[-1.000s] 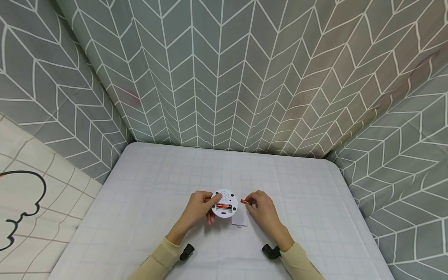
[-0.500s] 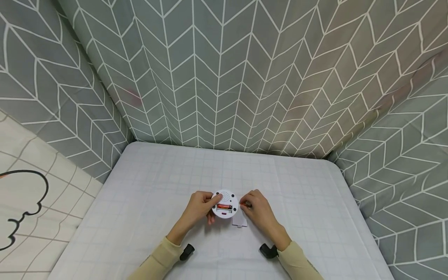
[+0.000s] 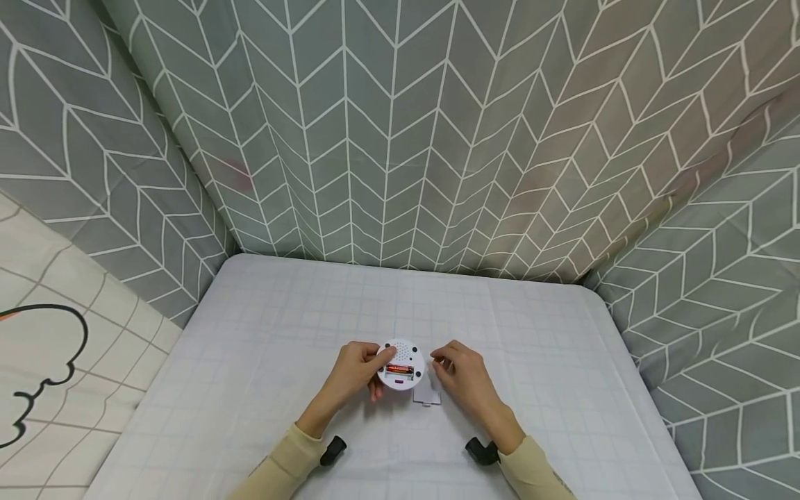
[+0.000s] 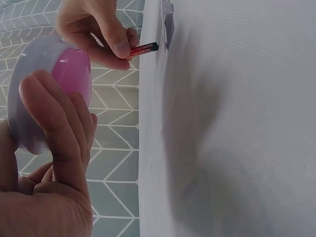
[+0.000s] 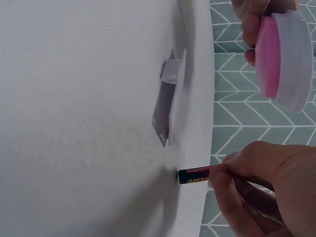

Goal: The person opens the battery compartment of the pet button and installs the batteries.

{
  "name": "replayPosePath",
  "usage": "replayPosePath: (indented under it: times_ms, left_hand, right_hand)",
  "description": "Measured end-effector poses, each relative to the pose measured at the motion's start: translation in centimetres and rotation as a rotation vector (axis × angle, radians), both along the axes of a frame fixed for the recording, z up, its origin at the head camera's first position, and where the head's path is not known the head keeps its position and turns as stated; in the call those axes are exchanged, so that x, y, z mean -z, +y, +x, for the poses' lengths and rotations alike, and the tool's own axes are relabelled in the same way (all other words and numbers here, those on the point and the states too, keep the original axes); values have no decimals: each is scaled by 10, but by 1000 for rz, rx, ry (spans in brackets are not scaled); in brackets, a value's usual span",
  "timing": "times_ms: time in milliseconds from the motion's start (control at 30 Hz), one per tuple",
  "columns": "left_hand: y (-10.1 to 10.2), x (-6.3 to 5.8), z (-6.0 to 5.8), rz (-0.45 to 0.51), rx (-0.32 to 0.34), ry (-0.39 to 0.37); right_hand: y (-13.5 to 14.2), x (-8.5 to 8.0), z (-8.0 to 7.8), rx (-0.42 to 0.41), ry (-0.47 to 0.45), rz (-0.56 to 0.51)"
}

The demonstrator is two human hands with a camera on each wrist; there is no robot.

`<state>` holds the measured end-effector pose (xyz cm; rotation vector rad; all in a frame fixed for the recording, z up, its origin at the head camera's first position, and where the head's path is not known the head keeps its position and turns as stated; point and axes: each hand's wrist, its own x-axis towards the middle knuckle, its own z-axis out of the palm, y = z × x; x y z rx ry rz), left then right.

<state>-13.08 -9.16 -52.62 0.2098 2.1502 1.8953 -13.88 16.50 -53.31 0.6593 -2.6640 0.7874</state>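
My left hand holds a round white device, thumb on its back and fingers beneath. The left wrist view shows a pink face on its other side. Its back has speaker holes and an uncovered battery compartment, where a red battery lies along the upper part. To the right of the device, my right hand pinches another small battery between thumb and fingers. In the right wrist view that battery's dark end points down, right at the tabletop; the hand hides it in the head view.
A white battery cover lies on the white-clothed table, between the device and my right hand. Black wrist pieces sit by both sleeves. Patterned grey curtains enclose the table's back and sides.
My right hand moved slightly left, then stayed near the device. The battery in it first pointed at the device, then turned downward out of the head view. My left hand and the device stayed still.
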Motion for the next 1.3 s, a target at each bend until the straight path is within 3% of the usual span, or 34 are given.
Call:
replayPosePath:
  times_ms: [200, 700, 1100, 1300]
  left_hand:
    - [0, 0, 1, 2, -5, 1]
    - [0, 0, 1, -2, -9, 3]
    - [-5, -2, -1, -14, -32, 2]
    - [-7, -1, -2, -15, -28, 7]
  right_hand:
    - [1, -8, 3, 17, -70, -27]
    - [8, -8, 4, 109, -113, 212]
    - [9, -8, 7, -9, 46, -61]
    - [8, -17, 13, -40, 12, -171]
